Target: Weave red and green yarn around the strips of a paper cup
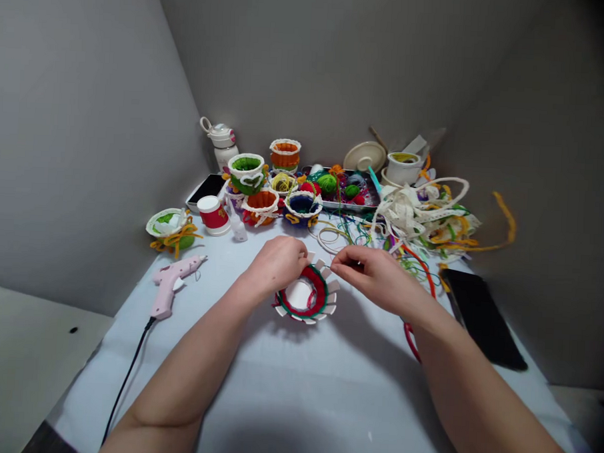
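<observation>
A paper cup (321, 293) with its wall cut into white strips stands out over the middle of the table. Red and green yarn is woven between the strips, and its white bottom shows inside. My left hand (281, 260) is closed on the cup's far left rim, hiding that part of it. Just right of the rim, my right hand (367, 269) has thumb and forefinger pinched together. Whatever lies between those fingertips, perhaps a yarn end, is too small to make out.
A pink glue gun (169, 284) with a black cord lies left. Several yarn-woven cups (261, 207) and a red-and-white paper cup (214, 216) stand behind. A yarn tray (354, 189), a heap of white trim (407, 214), red-handled scissors (411, 341) and a black phone (483, 318) are farther right.
</observation>
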`<state>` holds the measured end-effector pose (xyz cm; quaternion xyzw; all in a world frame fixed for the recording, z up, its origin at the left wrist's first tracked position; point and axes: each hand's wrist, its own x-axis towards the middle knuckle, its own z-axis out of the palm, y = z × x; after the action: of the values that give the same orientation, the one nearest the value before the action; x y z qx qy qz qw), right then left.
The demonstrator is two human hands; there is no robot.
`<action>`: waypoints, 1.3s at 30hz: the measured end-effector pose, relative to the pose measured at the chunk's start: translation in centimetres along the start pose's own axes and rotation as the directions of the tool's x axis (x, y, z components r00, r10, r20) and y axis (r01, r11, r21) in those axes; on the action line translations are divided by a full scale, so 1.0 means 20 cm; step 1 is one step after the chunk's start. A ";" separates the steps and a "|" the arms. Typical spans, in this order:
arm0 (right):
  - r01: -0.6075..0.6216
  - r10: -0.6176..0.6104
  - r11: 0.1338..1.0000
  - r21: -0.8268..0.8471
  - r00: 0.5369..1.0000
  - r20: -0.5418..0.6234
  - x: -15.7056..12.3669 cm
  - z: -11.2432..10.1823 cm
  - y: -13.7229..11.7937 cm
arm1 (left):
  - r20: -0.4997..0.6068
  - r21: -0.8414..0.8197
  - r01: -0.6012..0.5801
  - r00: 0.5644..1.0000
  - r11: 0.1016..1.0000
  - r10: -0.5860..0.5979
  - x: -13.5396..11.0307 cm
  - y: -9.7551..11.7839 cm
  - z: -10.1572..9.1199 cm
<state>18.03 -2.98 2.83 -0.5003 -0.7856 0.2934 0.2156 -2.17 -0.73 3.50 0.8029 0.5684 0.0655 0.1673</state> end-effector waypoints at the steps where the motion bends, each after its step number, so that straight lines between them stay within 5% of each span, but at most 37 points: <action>1: 0.012 -0.012 1.000 -0.013 1.000 -0.013 0.00 0.00 -0.01 | 0.005 0.011 0.000 1.000 1.000 0.000 0.00 0.00 0.00; 11: 0.316 -0.293 0.928 -0.199 0.946 0.137 -0.02 -0.03 0.07 | 0.031 -0.008 0.014 0.999 1.000 -0.014 0.01 -0.01 0.00; 20: 0.228 -0.160 0.942 -0.246 0.950 0.270 0.01 -0.04 0.11 | 0.009 -0.216 0.001 1.000 0.976 0.001 0.04 -0.08 0.01; 31: 0.080 -0.040 0.983 -0.165 0.972 0.230 0.04 -0.03 0.10 | -0.057 -0.135 0.107 0.992 0.985 -0.115 0.08 -0.07 0.06; 39: 0.143 -0.088 0.948 -0.285 0.976 0.199 0.06 0.04 0.14 | 0.166 -0.197 -0.012 0.985 0.980 0.045 0.05 -0.07 0.02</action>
<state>18.87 -1.09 0.47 -0.4508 -0.8653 0.2035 0.0812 -2.94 0.57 2.60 0.7933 0.5313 0.0547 0.2921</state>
